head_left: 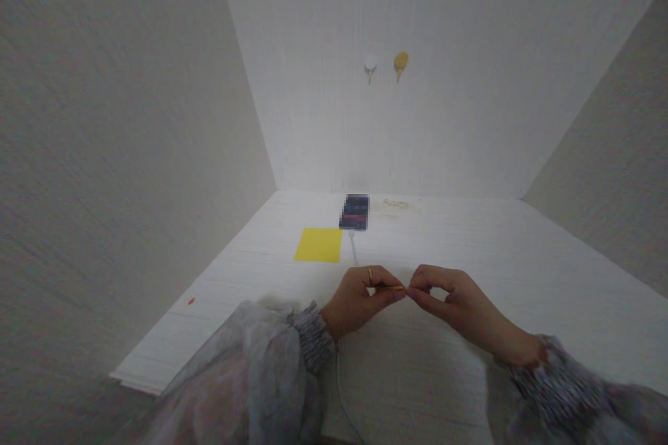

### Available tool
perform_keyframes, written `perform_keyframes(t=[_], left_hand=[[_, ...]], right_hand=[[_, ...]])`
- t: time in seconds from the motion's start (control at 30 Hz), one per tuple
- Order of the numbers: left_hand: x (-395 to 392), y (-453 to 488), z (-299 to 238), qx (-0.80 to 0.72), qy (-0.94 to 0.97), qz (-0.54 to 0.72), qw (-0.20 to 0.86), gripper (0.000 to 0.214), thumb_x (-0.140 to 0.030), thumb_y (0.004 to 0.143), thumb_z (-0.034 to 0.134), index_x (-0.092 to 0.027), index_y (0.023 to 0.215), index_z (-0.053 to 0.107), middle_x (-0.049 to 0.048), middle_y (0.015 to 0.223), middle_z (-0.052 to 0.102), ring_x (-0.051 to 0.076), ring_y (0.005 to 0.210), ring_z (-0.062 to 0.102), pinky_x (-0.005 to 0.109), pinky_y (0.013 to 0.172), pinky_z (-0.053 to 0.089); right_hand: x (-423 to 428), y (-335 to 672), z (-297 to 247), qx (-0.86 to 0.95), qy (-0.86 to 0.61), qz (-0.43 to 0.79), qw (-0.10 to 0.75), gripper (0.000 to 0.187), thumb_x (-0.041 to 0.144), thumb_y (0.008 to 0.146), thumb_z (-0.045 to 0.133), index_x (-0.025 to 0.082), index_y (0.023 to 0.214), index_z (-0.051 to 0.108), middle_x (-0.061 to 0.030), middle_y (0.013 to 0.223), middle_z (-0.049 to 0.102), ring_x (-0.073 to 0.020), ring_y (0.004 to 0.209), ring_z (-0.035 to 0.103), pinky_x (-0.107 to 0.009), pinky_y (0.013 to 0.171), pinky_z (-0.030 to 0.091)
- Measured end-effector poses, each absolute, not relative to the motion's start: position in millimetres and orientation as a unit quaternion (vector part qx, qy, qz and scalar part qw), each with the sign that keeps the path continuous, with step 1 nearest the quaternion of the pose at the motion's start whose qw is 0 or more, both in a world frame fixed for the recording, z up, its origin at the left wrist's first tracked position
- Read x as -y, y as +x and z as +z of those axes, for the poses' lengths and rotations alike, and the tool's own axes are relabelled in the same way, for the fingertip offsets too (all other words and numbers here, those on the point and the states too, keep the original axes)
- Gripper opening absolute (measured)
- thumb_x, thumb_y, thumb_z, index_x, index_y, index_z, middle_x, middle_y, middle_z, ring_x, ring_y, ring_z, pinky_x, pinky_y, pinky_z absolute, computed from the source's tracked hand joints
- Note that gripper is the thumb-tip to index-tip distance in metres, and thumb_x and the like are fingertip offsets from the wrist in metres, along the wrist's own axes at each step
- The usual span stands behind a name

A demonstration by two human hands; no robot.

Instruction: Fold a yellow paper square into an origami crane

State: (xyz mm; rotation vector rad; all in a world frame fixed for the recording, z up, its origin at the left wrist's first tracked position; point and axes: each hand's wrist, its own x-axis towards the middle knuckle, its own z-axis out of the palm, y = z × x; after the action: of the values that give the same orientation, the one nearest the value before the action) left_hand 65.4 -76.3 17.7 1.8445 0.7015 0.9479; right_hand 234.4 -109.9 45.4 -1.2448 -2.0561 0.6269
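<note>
My left hand (pixel 355 300) is closed in a pinch on a thin yellow strip (pixel 390 288), seen nearly edge-on; it looks like folded paper, matching the colour of the flat sheet. A ring is on one finger of that hand. My right hand (pixel 456 297) is also pinched shut, its fingertips meeting the strip's right end and the left fingertips. Whatever lies between the right fingertips is too small to make out. Beyond my left hand, a square yellow sheet of paper (pixel 318 245) lies flat on the white table (pixel 250 250).
A dark phone-like device (pixel 355 212), blurred out, lies near the back wall with a white cable (pixel 353 249) running toward me. A small red bit (pixel 191 301) is at left. White (pixel 370 62) and yellow (pixel 401 60) hooks are on the back wall. Grey panels flank the table.
</note>
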Motion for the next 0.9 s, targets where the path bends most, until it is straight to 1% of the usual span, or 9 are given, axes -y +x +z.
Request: perform_keyframes(t=[0.17,0.33,0.43,0.5,0.57,0.67,0.77,0.9], left_hand=[[77,66,19,-0.286,0.737,0.387,0.474,0.021,-0.031,0.069,0.055,-0.011,0.071,0.061,0.0045,0.068,0.060,0.011,0.064,0.052,0.023,0.062,0.041],[78,65,22,-0.279,0.720,0.390,0.501,0.020,-0.030,0.071,0.054,-0.012,0.069,0.061,0.0036,0.067,0.060,0.010,0.064,0.052,0.022,0.063,0.040],[77,66,21,-0.286,0.695,0.396,0.528,0.020,-0.031,0.069,0.055,-0.011,0.067,0.060,0.0027,0.065,0.059,0.009,0.061,0.050,0.021,0.060,0.038],[76,68,19,-0.291,0.658,0.402,0.567,0.021,-0.032,0.068,0.056,-0.011,0.068,0.059,0.0025,0.063,0.058,0.008,0.057,0.049,0.020,0.055,0.037],[76,70,17,-0.284,0.612,0.410,0.614,0.022,-0.032,0.066,0.059,-0.011,0.071,0.055,0.0022,0.062,0.058,0.007,0.054,0.049,0.019,0.050,0.034],[75,74,15,-0.257,0.565,0.438,0.650,0.030,-0.027,0.060,0.065,-0.015,0.075,0.042,-0.0002,0.060,0.058,0.006,0.050,0.049,0.017,0.044,0.031],[74,75,14,-0.243,0.551,0.460,0.652,0.039,-0.024,0.059,0.067,-0.018,0.075,0.032,-0.0025,0.060,0.058,0.005,0.046,0.047,0.016,0.042,0.029],[74,74,12,-0.249,0.573,0.463,0.629,0.037,-0.026,0.062,0.064,-0.019,0.075,0.030,-0.0046,0.059,0.056,0.004,0.046,0.046,0.015,0.043,0.030]], right_hand=[[109,236,44,0.764,-0.468,0.296,0.331,0.023,0.030,0.078,0.046,0.017,0.061,0.054,0.0012,0.057,0.050,-0.0104,0.055,0.047,-0.022,0.052,0.037],[108,235,40,0.749,-0.457,0.320,0.357,0.018,0.030,0.079,0.045,0.017,0.072,0.056,0.0003,0.063,0.051,-0.0103,0.057,0.048,-0.022,0.052,0.038],[109,232,37,0.742,-0.443,0.327,0.382,0.016,0.029,0.079,0.045,0.018,0.076,0.056,-0.0004,0.068,0.052,-0.0100,0.058,0.049,-0.022,0.054,0.040],[110,230,37,0.736,-0.431,0.333,0.402,0.015,0.028,0.079,0.045,0.018,0.079,0.056,-0.0007,0.070,0.053,-0.0097,0.057,0.049,-0.022,0.054,0.041],[110,228,37,0.732,-0.423,0.331,0.419,0.015,0.029,0.078,0.046,0.019,0.082,0.056,-0.0013,0.073,0.054,-0.0099,0.058,0.050,-0.023,0.054,0.042],[111,225,38,0.727,-0.434,0.311,0.432,0.015,0.030,0.075,0.051,0.019,0.083,0.057,-0.0018,0.073,0.055,-0.0111,0.059,0.050,-0.024,0.054,0.042],[111,224,38,0.719,-0.455,0.293,0.436,0.014,0.030,0.073,0.054,0.019,0.079,0.058,-0.0015,0.071,0.055,-0.0119,0.061,0.051,-0.024,0.055,0.042],[109,223,36,0.709,-0.473,0.289,0.437,0.013,0.031,0.072,0.054,0.018,0.073,0.057,-0.0010,0.068,0.054,-0.0119,0.061,0.050,-0.023,0.055,0.041]])
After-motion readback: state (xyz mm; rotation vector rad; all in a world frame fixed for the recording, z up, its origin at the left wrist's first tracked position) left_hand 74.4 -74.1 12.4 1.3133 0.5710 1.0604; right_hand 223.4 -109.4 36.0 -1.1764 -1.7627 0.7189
